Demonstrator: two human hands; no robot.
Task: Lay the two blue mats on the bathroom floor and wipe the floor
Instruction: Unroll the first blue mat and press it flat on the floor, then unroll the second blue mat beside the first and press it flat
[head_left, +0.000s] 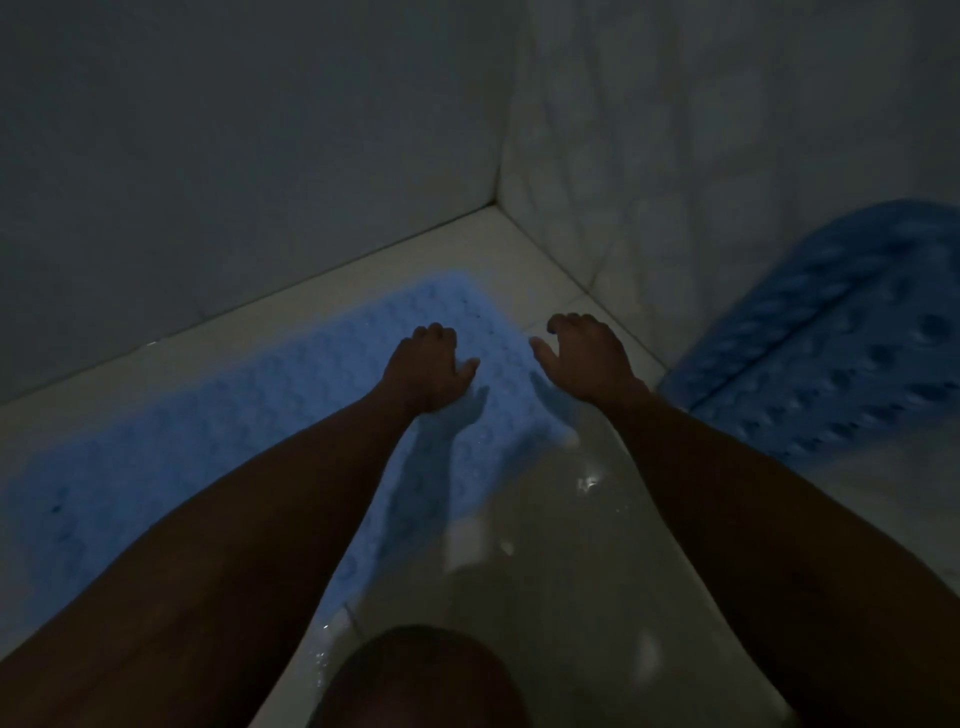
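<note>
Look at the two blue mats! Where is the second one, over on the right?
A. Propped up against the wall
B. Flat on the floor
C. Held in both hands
A: the second mat leans bent against the tiled wall; both hands are empty.

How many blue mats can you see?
2. One blue mat lies flat on the floor along the left wall, under the left hand. The other mat leans against the right wall, partly cut off by the picture's edge.
</note>
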